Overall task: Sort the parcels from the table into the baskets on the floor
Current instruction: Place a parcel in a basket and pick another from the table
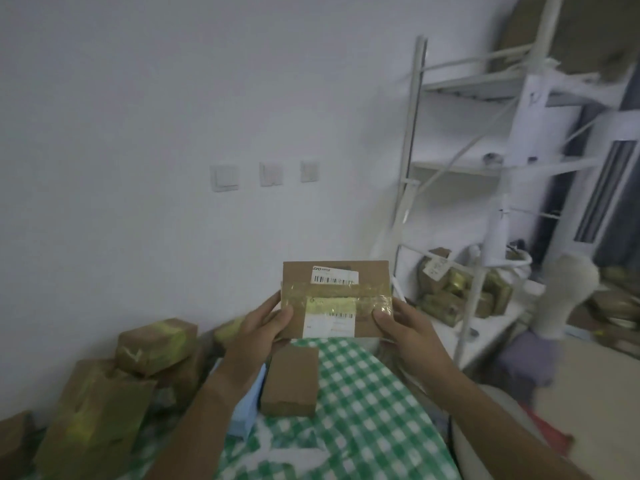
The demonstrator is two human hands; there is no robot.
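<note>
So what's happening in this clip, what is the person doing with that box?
A person holds a flat cardboard parcel up in both hands, the left hand and right hand gripping its lower corners, label side facing the camera as if reading it. Below it a smaller brown parcel lies on the green checked tablecloth. More taped parcels are piled to the left. No basket is clearly visible in this view, so the held parcel is not yet sorted.

Both hands hold a taped parcel upright.
</note>
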